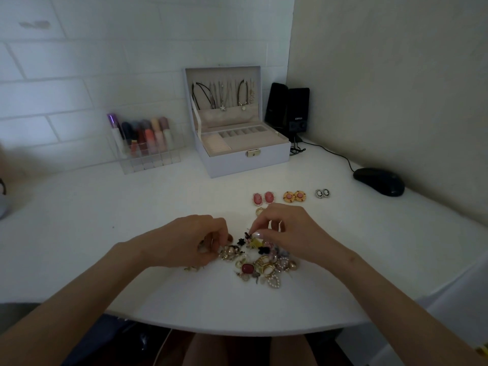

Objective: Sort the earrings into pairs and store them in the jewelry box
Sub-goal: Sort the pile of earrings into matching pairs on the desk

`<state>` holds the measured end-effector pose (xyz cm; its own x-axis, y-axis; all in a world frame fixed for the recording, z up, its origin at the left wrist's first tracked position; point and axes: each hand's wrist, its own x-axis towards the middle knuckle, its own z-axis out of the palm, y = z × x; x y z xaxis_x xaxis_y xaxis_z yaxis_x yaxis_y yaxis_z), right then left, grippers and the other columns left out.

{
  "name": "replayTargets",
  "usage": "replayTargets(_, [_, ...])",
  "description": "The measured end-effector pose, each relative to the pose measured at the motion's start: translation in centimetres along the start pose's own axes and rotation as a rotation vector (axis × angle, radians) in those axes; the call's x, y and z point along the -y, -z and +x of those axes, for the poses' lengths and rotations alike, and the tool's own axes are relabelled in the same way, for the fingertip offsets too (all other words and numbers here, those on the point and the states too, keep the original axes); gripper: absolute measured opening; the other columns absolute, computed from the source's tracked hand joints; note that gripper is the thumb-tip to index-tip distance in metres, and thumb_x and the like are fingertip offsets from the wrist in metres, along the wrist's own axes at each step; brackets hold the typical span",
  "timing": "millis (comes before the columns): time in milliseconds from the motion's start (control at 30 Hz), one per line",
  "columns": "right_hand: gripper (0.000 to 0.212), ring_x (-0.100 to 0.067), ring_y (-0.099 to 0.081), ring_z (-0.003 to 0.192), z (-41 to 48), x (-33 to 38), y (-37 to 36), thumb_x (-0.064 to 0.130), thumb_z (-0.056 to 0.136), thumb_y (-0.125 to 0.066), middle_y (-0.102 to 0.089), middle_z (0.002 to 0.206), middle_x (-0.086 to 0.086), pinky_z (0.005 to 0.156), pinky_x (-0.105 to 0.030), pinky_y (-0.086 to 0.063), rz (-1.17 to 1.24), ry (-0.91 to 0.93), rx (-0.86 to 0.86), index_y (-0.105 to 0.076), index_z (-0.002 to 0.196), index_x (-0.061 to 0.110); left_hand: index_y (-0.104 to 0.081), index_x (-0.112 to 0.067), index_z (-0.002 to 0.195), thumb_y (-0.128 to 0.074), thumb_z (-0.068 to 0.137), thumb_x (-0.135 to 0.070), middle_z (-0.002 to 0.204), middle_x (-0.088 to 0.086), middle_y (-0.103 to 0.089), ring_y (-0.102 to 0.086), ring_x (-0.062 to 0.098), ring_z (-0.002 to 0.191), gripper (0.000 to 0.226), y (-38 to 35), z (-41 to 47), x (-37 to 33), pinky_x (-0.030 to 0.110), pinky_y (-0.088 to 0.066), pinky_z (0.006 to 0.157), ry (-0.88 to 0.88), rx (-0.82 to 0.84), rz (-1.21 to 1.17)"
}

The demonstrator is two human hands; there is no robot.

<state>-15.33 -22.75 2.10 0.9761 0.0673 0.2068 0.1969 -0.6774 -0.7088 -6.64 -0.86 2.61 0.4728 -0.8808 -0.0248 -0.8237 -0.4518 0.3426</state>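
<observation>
A mixed pile of earrings (260, 262) lies on the white table (79, 233) in front of me. My left hand (190, 240) rests at the pile's left edge, fingers curled onto a pearl-and-gold earring (228, 253). My right hand (290, 231) hovers over the pile's top, thumb and forefinger pinching a small dark earring (247, 235). Beyond the hands lie three matched pairs: pink oval earrings (263, 198), orange round earrings (294, 196) and small silver cameo earrings (322, 193). The lilac jewelry box (248, 159) stands open at the back, necklaces hanging in its lid.
A clear organiser of lipsticks (144, 143) stands left of the box. Two black speakers (287, 109) sit in the corner, and a black mouse (379, 180) with its cable lies at the right. The table's curved front edge is near my lap.
</observation>
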Motion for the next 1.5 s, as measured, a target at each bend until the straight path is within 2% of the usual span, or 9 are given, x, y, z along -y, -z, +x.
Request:
replayTargets(167, [0.011, -0.006, -0.051, 0.070, 0.2, 0.1, -1.1, 0.020, 0.080, -0.069, -0.060, 0.083, 0.008, 0.067, -0.016, -0.041, -0.050, 0.052, 0.052, -0.070, 0.087, 0.029, -0.048, -0.043, 0.081, -0.064, 0.078, -0.012, 0.088, -0.019, -0.058, -0.054, 0.005, 0.079, 0.035, 0.1, -0.3, -0.2, 0.016, -0.044, 0.071, 0.001, -0.072, -0.072])
replayTargets(300, [0.014, -0.005, -0.051, 0.073, 0.7, 0.6, -2.2, 0.024, 0.080, -0.069, -0.057, 0.083, 0.008, 0.073, -0.026, -0.047, -0.097, 0.098, 0.071, -0.069, 0.093, 0.029, -0.058, -0.028, 0.089, -0.066, 0.078, -0.003, 0.085, -0.009, -0.062, -0.060, 0.008, 0.079, 0.028, 1.3, -0.2, -0.3, 0.012, -0.043, 0.076, -0.028, -0.250, -0.202])
replayTargets(500, [0.006, -0.005, -0.053, 0.073, 1.4, 0.8, -2.2, 0.023, 0.082, -0.068, -0.058, 0.083, 0.007, 0.072, -0.026, -0.048, -0.096, 0.095, 0.043, -0.070, 0.086, 0.027, -0.060, -0.020, 0.092, -0.057, 0.083, 0.005, 0.084, -0.002, -0.062, -0.067, 0.009, 0.077, 0.026, 2.1, -0.3, 0.0, 0.023, -0.055, 0.072, 0.026, -0.415, -0.317])
replayTargets(700, [0.007, -0.006, -0.054, 0.072, 1.4, 0.4, -1.7, 0.020, 0.083, -0.066, -0.064, 0.085, 0.006, 0.071, -0.023, -0.047, -0.094, 0.046, 0.027, -0.070, 0.085, 0.027, -0.066, -0.019, 0.090, -0.057, 0.085, 0.003, 0.087, -0.010, -0.061, -0.065, 0.010, 0.076, 0.024, 1.8, -0.3, 0.9, 0.023, -0.054, 0.075, 0.002, -0.410, -0.294])
replayTargets(900, [0.011, -0.002, -0.051, 0.064, 1.4, 0.0, -0.4, 0.017, 0.081, -0.069, -0.063, 0.076, 0.010, 0.066, -0.004, -0.038, -0.024, -0.010, -0.029, -0.070, 0.081, 0.028, -0.071, -0.017, 0.094, -0.059, 0.086, -0.009, 0.079, -0.009, -0.069, -0.066, 0.009, 0.068, 0.016, 1.8, -0.1, 1.0, 0.015, -0.051, 0.068, 0.046, -0.443, -0.355])
replayTargets(1133, [0.014, 0.004, -0.048, 0.062, 0.3, -0.6, 1.4, 0.015, 0.079, -0.071, -0.060, 0.073, 0.011, 0.061, -0.008, -0.040, 0.009, -0.045, -0.058, -0.069, 0.078, 0.029, -0.061, -0.015, 0.087, -0.061, 0.086, -0.012, 0.075, -0.003, -0.066, -0.065, 0.012, 0.067, 0.004, 1.4, -0.6, 1.1, 0.030, -0.055, 0.069, 0.053, -0.376, -0.351])
replayTargets(1333, [0.012, -0.008, -0.050, 0.079, 0.2, 1.2, -0.8, 0.025, 0.078, -0.071, -0.057, 0.086, 0.006, 0.069, -0.016, -0.039, -0.183, 0.167, 0.160, -0.070, 0.087, 0.033, -0.057, -0.021, 0.079, -0.064, 0.084, -0.018, 0.073, -0.006, -0.065, -0.061, 0.011, 0.062, 0.009, 1.2, 0.0, 0.3, 0.034, -0.052, 0.067, 0.071, -0.373, -0.336])
replayTargets(1433, [0.014, -0.011, -0.043, 0.074, 0.5, 1.5, -2.6, 0.023, 0.076, -0.072, -0.055, 0.084, 0.001, 0.067, -0.022, -0.033, -0.468, 0.423, 0.108, -0.071, 0.090, 0.024, -0.057, -0.021, 0.079, -0.063, 0.085, -0.018, 0.072, -0.008, -0.065, -0.061, 0.012, 0.063, 0.009, 1.2, 0.1, 0.0, 0.035, -0.052, 0.067, 0.072, -0.385, -0.335])
replayTargets(1500, [0.020, -0.012, -0.042, 0.074, 0.7, 1.7, -3.2, 0.022, 0.074, -0.072, -0.055, 0.087, 0.001, 0.068, -0.025, -0.033, -0.557, 0.493, 0.098, -0.068, 0.093, 0.023, -0.057, -0.020, 0.079, -0.063, 0.085, -0.018, 0.074, -0.008, -0.065, -0.061, 0.011, 0.063, 0.009, 1.3, 0.0, 0.0, 0.033, -0.052, 0.066, 0.072, -0.383, -0.329])
